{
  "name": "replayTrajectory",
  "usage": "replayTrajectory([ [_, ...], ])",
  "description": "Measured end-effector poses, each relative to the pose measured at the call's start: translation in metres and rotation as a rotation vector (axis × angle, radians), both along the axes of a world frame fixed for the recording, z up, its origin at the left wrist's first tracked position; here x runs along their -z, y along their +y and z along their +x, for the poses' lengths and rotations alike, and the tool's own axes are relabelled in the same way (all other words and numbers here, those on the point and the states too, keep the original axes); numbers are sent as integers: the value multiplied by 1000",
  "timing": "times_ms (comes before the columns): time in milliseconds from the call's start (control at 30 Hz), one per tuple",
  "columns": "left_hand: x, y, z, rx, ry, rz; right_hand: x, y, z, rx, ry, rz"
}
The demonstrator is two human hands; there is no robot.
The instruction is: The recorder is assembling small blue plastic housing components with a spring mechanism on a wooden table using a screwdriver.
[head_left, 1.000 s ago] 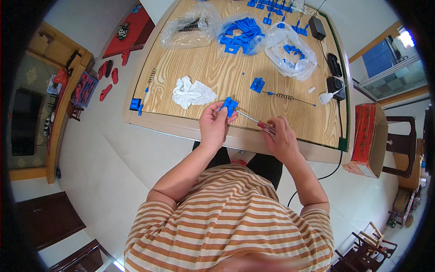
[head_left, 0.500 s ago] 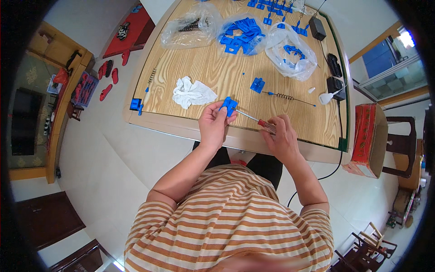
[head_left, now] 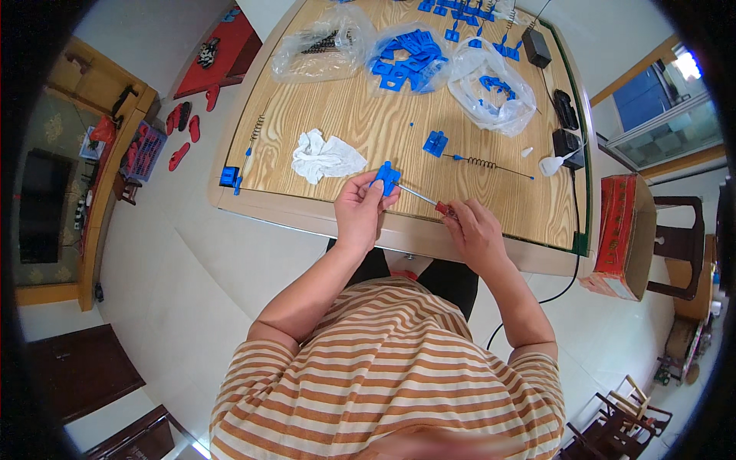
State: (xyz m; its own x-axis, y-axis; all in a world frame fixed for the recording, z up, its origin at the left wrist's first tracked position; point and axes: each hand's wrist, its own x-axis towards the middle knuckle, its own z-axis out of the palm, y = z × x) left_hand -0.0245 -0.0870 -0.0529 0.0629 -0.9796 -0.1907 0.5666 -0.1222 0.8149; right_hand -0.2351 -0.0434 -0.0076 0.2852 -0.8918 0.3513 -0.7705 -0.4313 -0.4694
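Pale wood surface [head_left: 368, 130] fills the upper middle of the view, seen from above, its straight edges bowed by the lens. The left hand [head_left: 359, 211] grips a small blue plastic part [head_left: 386, 178] between thumb and fingertips, just above the near edge of the surface. The right hand [head_left: 477, 230] is clenched around the red handle of a screwdriver [head_left: 426, 199]; most of the handle is hidden inside the fist, and the thin metal shaft runs left to meet the blue part. Where tip and part touch is too small to make out.

Just left of the hands lies a crumpled white cloth [head_left: 326, 156]. Beyond them sit another loose blue piece [head_left: 435, 142] and a coiled spring on a rod [head_left: 484, 163]. Farther back, three clear plastic bags [head_left: 491, 88] hold more blue parts; their contents blur together behind the glare. Black adapters [head_left: 566, 126] lie near the right edge. The striped shirt [head_left: 383, 376] covers the lower view, hiding the lap and legs.
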Motion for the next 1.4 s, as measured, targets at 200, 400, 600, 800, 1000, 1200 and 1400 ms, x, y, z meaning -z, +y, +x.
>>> replayTrajectory([
  [200,-9,1,0,42,43,-25,-3,1,-4,-21,48,-134],
  [400,-6,1,-2,17,15,-61,-5,6,3,-17,164,-256],
  [600,-10,1,2,38,7,-35,-4,3,3,-30,118,-204],
  [800,-9,5,4,28,15,-68,-5,1,-1,-49,9,-72],
  [1000,-8,6,5,21,-11,-75,-13,-1,-3,-80,-159,125],
  [1200,-7,9,4,27,-60,-84,-16,-5,-7,-67,-337,411],
  [1400,-7,11,3,35,-63,-88,-13,-8,-13,-47,-397,573],
])
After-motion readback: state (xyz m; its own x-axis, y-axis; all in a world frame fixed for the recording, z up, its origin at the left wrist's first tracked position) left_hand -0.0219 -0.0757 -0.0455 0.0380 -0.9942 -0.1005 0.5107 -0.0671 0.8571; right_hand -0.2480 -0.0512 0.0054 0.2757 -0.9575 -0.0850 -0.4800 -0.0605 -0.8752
